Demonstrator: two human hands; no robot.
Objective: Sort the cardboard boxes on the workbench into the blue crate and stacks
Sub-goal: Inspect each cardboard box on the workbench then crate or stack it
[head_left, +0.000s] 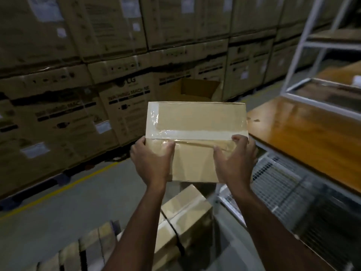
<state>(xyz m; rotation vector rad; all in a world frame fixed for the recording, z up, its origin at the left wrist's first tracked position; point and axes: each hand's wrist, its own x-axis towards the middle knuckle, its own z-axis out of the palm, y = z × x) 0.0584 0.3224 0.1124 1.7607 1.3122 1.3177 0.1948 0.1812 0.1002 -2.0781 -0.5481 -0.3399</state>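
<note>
The wall of large printed cartons [82,79] fills the upper left and centre of the frame; these are warehouse stock, not part of my sort. The bench [304,137], with its glossy orange-brown top, runs along the right edge, and the section in view carries no boxes. Below it sits a wire-mesh panel [277,178]. An open carton [195,89] stands on the floor at centre, behind my load.

Progress, as judged from this view: the blue crate is not visible, so its fill cannot be assessed. Taped boxes [185,216] are stacked at lower centre under my forearms, with more cardboard [84,249] at lower left, which suggests some sorting is done. The box in hand is not yet placed. How many boxes remain on the bench cannot be determined.

The cardboard box [195,122] is at frame centre, held in the air off the left end of the bench. It is plain brown and rectangular, with clear glossy tape wrapped across its top face and along the near edge; the tape is wrinkled near the left corner.

My left hand [154,159] grips the near left corner, fingers [168,148] curled over the taped edge. My right hand [234,159] grips the near right corner likewise.
</note>
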